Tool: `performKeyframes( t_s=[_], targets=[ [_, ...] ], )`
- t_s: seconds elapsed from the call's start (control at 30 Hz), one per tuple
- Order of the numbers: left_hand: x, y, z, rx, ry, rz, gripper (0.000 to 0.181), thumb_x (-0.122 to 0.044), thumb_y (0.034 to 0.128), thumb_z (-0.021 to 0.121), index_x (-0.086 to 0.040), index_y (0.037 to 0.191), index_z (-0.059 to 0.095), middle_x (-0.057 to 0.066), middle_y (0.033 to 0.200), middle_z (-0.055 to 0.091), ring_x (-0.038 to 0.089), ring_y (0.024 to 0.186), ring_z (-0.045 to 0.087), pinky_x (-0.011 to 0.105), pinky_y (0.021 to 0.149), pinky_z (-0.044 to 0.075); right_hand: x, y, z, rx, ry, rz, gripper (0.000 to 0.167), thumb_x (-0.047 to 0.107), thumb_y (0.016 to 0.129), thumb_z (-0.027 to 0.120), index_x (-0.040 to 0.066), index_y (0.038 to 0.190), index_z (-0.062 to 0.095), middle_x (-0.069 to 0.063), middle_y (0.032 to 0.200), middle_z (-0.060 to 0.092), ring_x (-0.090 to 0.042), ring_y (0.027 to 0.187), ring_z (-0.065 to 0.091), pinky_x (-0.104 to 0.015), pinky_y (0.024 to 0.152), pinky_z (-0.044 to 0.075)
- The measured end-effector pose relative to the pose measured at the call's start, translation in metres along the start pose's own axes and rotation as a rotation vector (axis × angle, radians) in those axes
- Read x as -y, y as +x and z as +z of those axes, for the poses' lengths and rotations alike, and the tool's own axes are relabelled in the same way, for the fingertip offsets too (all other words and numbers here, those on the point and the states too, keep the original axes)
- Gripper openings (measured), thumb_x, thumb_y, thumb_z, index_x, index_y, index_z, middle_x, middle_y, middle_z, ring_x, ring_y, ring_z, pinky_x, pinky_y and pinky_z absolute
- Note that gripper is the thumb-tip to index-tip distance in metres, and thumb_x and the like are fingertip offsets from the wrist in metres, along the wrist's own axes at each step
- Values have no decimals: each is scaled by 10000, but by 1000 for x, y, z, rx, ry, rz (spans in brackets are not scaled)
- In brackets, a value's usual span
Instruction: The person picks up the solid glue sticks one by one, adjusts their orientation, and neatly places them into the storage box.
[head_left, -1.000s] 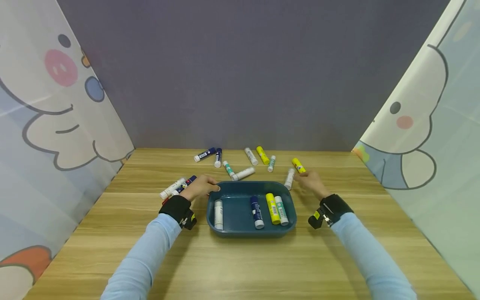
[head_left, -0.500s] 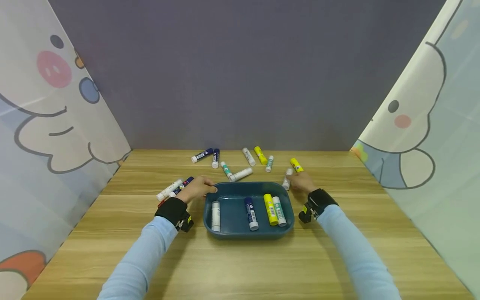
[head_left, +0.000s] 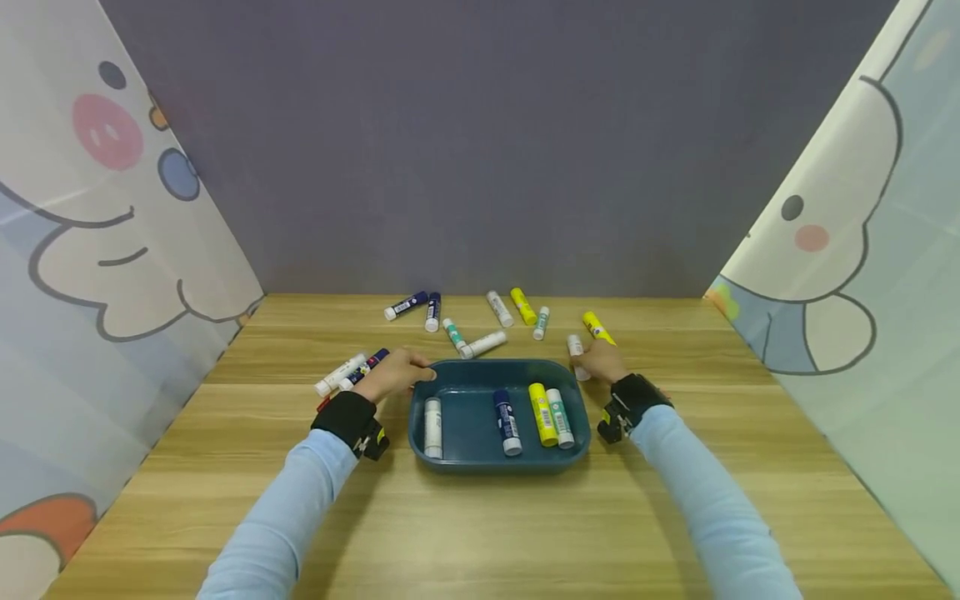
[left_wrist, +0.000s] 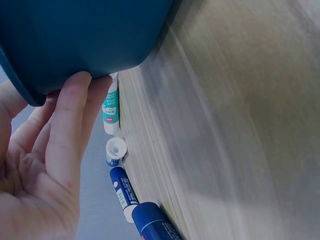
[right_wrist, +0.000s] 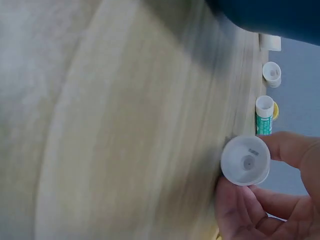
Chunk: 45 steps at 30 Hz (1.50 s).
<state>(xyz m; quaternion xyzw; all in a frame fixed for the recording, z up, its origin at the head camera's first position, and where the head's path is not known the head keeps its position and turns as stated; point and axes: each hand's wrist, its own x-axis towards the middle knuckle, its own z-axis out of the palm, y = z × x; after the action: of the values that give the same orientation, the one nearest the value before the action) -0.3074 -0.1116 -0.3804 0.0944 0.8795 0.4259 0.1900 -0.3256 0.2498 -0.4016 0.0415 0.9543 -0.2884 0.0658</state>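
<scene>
A dark teal plastic tray [head_left: 495,467] sits on the table, its left rim pinched by my left hand [head_left: 395,373]. The left wrist view shows those fingers against the outer wall of the tray. Beyond the tray's right rim, my right hand [head_left: 602,362] holds a white glue stick [right_wrist: 245,161] between thumb and fingers, low at the tabletop. Inside the tray lie a white glue stick [head_left: 432,427], a navy one [head_left: 507,423], a yellow one [head_left: 543,415] and a green-and-white one [head_left: 560,418].
Behind the tray several loose glue sticks lie about, including a yellow one [head_left: 523,306] and a navy one [head_left: 433,312]. Another yellow one [head_left: 597,327] is just behind my right hand. Left of my left hand lie white [head_left: 341,375] and navy [head_left: 364,369] sticks. A grey panel [head_left: 480,150] stands behind.
My right hand has moved a little left and closed its fingers round the white glue stick beside the tray. The left hand has stayed on the tray's rim.
</scene>
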Motion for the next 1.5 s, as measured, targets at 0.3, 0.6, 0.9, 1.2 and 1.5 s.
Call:
performKeyframes(
  t_s=[0.3, 0.6, 0.9, 1.2, 1.5],
  targets=[
    [2, 0, 0, -5, 3, 4, 344, -164, 886, 584, 40, 1164, 586, 187, 1128, 603, 221, 930, 588, 374, 745, 528, 4, -8, -5, 68, -59, 58, 284, 240, 785, 653, -41, 828, 649, -75, 712, 588, -155, 595, 506, -220, 503, 387],
    [0, 2, -2, -2, 13, 10, 363, -173, 893, 578, 35, 1190, 576, 189, 1154, 593, 207, 902, 577, 373, 745, 525, 1, -10, -8, 65, -34, 57, 257, 248, 796, 642, -4, 745, 639, -49, 670, 570, -144, 562, 507, -222, 480, 389],
    [-2, 1, -1, -7, 15, 14, 348, -163, 885, 586, 33, 1172, 588, 187, 1138, 603, 225, 951, 585, 380, 755, 528, -3, -14, -11, 64, -3, 50, 229, 245, 792, 651, 31, 721, 614, -31, 666, 552, -126, 554, 487, -213, 475, 380],
    [5, 2, 0, -3, 16, 22, 304, -150, 885, 585, 29, 1130, 614, 169, 1092, 614, 190, 878, 583, 362, 721, 535, -4, -24, -14, 38, 76, 60, 296, 239, 797, 652, -42, 886, 643, -120, 828, 620, -139, 634, 557, -213, 522, 459],
    [3, 1, 0, 8, 13, 2, 349, -172, 899, 572, 23, 1189, 575, 188, 1181, 572, 289, 1059, 557, 377, 766, 527, 5, -37, -24, 50, 172, 18, 341, 256, 844, 623, -62, 967, 640, -135, 860, 625, -135, 658, 573, -324, 647, 535]
  ],
)
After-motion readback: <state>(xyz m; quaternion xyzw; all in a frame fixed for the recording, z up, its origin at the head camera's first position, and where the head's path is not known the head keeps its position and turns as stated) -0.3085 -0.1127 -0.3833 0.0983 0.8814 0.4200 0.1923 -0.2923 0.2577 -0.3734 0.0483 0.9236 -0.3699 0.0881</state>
